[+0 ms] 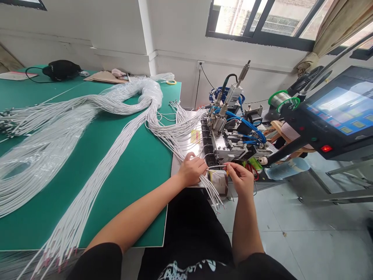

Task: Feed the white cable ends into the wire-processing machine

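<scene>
My left hand (190, 170) is closed round a bunch of thin white cables (210, 190) at the near edge of a metal plate (186, 146). My right hand (241, 178) pinches the end of one white cable (216, 167) stretched between both hands. Just beyond them stands a small machine (233, 136) with blue air hoses and a black row of slots. Long bundles of white cables (96, 163) run back over the green table (136, 171).
A touchscreen control box (335, 116) on an arm stands at the right. Green-rimmed wire spools (281, 99) sit behind the machine. A black pouch (61, 69), cardboard and a tape roll (171, 82) lie at the table's far end. Grey tiled floor is to the right.
</scene>
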The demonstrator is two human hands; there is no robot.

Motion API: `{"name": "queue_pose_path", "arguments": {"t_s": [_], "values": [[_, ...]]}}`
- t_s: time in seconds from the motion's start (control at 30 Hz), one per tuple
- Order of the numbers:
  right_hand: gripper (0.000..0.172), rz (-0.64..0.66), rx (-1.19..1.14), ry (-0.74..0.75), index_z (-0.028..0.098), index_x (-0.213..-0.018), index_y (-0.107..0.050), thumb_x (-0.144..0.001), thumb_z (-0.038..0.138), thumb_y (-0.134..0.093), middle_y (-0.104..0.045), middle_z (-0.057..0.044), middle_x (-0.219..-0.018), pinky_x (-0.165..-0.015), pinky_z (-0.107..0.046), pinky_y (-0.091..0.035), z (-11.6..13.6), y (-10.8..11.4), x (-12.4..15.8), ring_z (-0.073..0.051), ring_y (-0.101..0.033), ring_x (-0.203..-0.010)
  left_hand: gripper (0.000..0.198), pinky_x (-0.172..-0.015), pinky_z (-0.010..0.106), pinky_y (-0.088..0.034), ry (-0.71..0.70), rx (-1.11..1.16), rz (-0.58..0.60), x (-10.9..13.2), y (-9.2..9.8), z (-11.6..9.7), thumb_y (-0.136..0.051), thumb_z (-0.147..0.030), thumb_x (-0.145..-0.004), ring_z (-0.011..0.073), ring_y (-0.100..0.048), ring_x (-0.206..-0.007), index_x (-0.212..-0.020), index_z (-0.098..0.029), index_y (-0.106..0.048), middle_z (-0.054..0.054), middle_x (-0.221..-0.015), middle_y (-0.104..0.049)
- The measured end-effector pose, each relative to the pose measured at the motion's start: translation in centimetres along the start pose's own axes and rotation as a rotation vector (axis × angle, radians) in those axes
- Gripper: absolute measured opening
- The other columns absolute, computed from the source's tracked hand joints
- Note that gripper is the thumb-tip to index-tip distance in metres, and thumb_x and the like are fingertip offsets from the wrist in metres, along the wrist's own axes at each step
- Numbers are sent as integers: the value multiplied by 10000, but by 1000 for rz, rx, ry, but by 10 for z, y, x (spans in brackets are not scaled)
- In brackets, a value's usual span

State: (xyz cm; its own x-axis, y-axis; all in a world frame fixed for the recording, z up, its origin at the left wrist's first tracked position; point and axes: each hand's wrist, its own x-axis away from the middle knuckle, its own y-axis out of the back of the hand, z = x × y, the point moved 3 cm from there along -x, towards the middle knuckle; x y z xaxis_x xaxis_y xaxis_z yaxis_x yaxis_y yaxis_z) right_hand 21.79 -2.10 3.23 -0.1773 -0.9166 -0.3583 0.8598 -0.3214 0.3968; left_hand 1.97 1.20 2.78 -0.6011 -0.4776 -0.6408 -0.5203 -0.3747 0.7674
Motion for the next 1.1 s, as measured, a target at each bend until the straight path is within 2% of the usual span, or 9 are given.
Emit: {"name": "queue_pose_path", "arguments": {"t_s": [0.1, 0.2, 0.3, 0.43, 0.6, 0.7, 0.87, 0.97, 1.1], "values": [[257, 12, 175, 5, 164, -885, -716, -834, 378, -583, -706, -58, -764, -567, -279, -473, -6, 4, -5, -161, -597, -593, 203, -897, 377, -283, 21, -33, 9, 1, -1, 1, -445, -131, -870, 141, -540, -689, -772, -194, -611, -4, -694, -596], [212, 46, 418, 115, 183, -881, -712, -824, 332, -573, -707, -64, -829, -609, -283, -452, -7, 4, -10, -162, -587, -630, 215, -892, 376, -284, 34, -61, 3, 1, -3, 2, -441, -115, -871, 144, -525, -674, -776, -196, -615, -3, -671, -576], [214, 104, 471, 166, 190, -874, -703, -852, 340, -553, -701, -65, -841, -639, -287, -442, -13, 2, -13, -172, -593, -663, 212, -890, 378, -284, 41, -71, -5, 2, -4, 2, -445, -96, -854, 144, -517, -659, -776, -194, -616, -5, -654, -562], [270, 156, 359, 127, 173, -821, -670, -875, 400, -535, -660, -40, -723, -613, -272, -416, -28, -2, -19, -159, -554, -615, 195, -903, 387, -281, 51, -84, 14, 3, -6, 3, -460, -86, -826, 147, -521, -658, -798, -193, -621, 0, -667, -572], [292, 212, 118, -2, 167, -768, -603, -849, 442, -541, -569, 7, -641, -578, -246, -378, -45, -11, -26, -135, -490, -592, 401, -892, 407, -274, 21, -73, 46, 3, -8, 3, -496, -31, -739, 169, -552, -707, -1069, -218, -622, 1, -724, -609], [295, 230, -34, -87, 181, -691, -543, -812, 450, -556, -492, 32, -599, -555, -237, -347, -52, -18, -26, -121, -434, -575, 401, -887, 424, -275, 35, -74, 93, 3, -9, 3, -515, -35, -712, 190, -557, -754, -1046, -219, -637, 20, -753, -623], [336, 236, -335, -358, 203, -653, -465, -733, 504, -593, -394, 67, -527, -475, -224, -293, -65, -31, -22, -98, -348, -483, 376, -871, 439, -285, 73, -56, 122, 3, -8, 3, -542, -63, -709, 218, -544, -806, -1032, -217, -657, 46, -783, -635], [371, 211, -393, -430, 195, -667, -494, -708, 539, -627, -426, 63, -524, -466, -223, -301, -69, -32, -17, -97, -366, -473, 340, -865, 439, -292, 90, -43, 109, 3, -7, 4, -552, -69, -713, 221, -542, -823, -996, -220, -666, 51, -818, -642], [403, 114, -316, -353, 158, -716, -606, -710, 557, -665, -540, 28, -589, -512, -229, -357, -71, -22, -12, -112, -449, -534, 270, -873, 441, -301, 90, -36, 90, 3, -7, 5, -557, -98, -742, 221, -553, -865, -962, -211, -665, 58, -904, -658]]}}
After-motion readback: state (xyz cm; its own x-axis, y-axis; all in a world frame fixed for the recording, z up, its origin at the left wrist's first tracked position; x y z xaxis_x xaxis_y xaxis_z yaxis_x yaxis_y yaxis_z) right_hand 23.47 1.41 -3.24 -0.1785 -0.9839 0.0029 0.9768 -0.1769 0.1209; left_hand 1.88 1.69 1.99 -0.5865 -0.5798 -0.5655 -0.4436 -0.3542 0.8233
